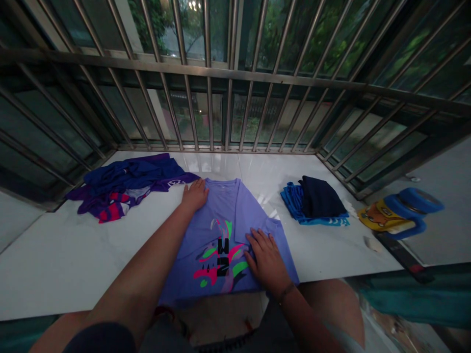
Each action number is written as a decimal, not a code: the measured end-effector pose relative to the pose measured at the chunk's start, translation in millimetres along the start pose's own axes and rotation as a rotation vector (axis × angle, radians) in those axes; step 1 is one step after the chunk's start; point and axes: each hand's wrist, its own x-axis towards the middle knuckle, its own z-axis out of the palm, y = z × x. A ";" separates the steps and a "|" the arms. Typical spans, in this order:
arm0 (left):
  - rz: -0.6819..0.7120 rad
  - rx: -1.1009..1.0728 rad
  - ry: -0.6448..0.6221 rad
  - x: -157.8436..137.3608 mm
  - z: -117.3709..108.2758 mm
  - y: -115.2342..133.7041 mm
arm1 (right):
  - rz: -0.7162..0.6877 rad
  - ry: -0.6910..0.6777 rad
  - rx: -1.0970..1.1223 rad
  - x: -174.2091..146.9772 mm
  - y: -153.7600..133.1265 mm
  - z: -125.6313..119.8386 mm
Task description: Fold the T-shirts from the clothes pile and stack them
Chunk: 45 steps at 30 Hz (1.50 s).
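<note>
A purple T-shirt [221,206] with a bright pink, green and black print lies spread on the white ledge, its collar toward the window and its lower edge over the front. One sleeve is folded in across the right side of the shirt. My left hand [196,195] rests flat on the shirt's far left shoulder, fingers stretched out. Lower down on the right, my right hand [268,259] lies on the cloth beside the print, palm down with its fingers extended. Cloth under both palms is hidden.
A loose heap of dark blue, purple and red clothes [125,184] lies at the left. Folded blue clothes [318,198] are stacked at the right. Beyond them stand a blue and yellow bottle [395,211] and a dark long object [403,255]. Metal bars [228,73] close off the back.
</note>
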 end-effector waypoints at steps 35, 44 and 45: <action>0.220 -0.549 0.172 17.6 -62.0 -45.1 | 0.115 -0.011 0.264 238.9 53.7 -71.0; 0.507 -0.374 0.231 -145.0 -41.8 -31.1 | -0.191 0.047 0.273 100.8 32.8 -71.9; 0.519 -0.356 0.223 -160.1 -32.8 -30.4 | -0.219 0.031 0.253 87.6 29.4 -68.2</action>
